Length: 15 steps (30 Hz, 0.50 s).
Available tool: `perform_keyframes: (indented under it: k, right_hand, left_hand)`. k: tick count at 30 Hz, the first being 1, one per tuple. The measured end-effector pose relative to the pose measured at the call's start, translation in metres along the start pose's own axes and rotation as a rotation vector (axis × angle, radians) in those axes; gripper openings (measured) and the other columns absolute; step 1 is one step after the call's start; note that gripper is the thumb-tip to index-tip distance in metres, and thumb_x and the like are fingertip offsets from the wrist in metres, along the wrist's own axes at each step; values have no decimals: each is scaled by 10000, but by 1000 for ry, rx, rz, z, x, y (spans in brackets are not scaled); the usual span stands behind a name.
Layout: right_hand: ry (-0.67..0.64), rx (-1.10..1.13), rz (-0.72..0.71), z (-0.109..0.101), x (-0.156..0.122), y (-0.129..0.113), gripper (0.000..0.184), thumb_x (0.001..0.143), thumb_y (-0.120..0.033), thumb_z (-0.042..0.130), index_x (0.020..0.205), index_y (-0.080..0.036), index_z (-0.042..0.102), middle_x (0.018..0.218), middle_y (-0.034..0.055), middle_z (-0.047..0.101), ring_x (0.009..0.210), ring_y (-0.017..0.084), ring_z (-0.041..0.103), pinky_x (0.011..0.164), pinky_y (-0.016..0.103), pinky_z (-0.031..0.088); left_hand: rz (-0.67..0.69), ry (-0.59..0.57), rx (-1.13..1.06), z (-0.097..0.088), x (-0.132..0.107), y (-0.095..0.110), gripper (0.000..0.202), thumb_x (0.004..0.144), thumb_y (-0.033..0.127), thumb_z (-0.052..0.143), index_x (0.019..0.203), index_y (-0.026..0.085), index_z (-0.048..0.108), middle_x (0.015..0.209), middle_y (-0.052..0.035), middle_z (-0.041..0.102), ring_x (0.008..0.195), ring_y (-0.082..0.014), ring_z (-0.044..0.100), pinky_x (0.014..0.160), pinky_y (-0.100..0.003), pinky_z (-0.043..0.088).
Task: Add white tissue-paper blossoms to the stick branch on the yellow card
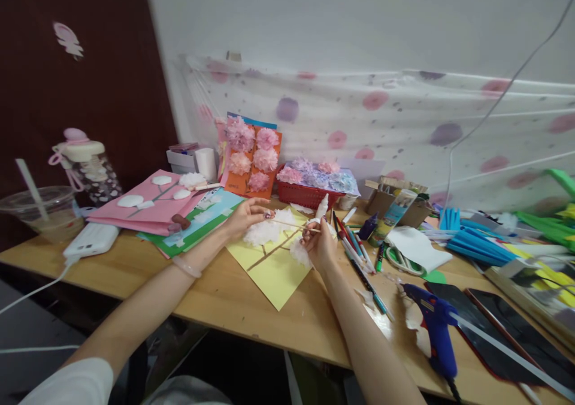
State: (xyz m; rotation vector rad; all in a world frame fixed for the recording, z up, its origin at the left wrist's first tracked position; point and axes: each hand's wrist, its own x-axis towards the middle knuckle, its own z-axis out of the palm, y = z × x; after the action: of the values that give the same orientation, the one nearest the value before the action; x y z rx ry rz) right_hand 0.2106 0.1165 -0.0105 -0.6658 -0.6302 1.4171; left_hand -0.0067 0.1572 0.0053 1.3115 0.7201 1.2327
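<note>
A thin wooden stick [294, 225] spans the gap between my hands, above a yellow sheet of paper [281, 288]. My right hand [321, 246] pinches its right end between thumb and fingers. At the other end, the fingertips of my left hand [247, 218] close together on the stick; any small bit held there is too small to make out. Brown branch lines [272, 252] cross the yellow sheet. White fluffy tufts [263, 232] lie on its upper part, one partly behind my right hand. A white glue bottle [323, 206] stands just beyond that hand.
Pens [359, 249] and a blue glue gun [433, 324] lie to the right, beside dark phones [480, 333]. Pink flower cards [157, 204], a power bank [92, 239] and a plastic cup [45, 213] are left. Behind stands a red basket [299, 196] of paper flowers.
</note>
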Motion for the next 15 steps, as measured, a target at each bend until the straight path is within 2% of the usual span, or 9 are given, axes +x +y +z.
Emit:
perform_keyframes:
  k: [6,10,15]
  right_hand:
    - [70,92,22,3,-3,-7,578,984,-428,335,509,-175,547,398,-21,447,361,85,426,383,186,370]
    - [81,89,35,5,-4,-7,538,957,-472,403,529,-179,546,410,-25,459,368,84,430,393,184,374]
    - [81,44,35,6,-3,-5,525,934,-511,440,530,-185,521,405,-28,451,364,87,407,389,188,365]
  left_hand:
    - [-17,36,-74,-2,1,1,602,539,142,830,1070,164,549,848,-44,748,821,-195,716,795,-311,498]
    - [-21,3,-59,-1,0,0,638,542,146,841,1104,162,539,907,-58,737,777,-183,715,757,-300,502]
    - [-7,-60,-16,-2,0,-1,652,555,144,835,1127,158,523,953,-89,737,805,-188,710,749,-296,500]
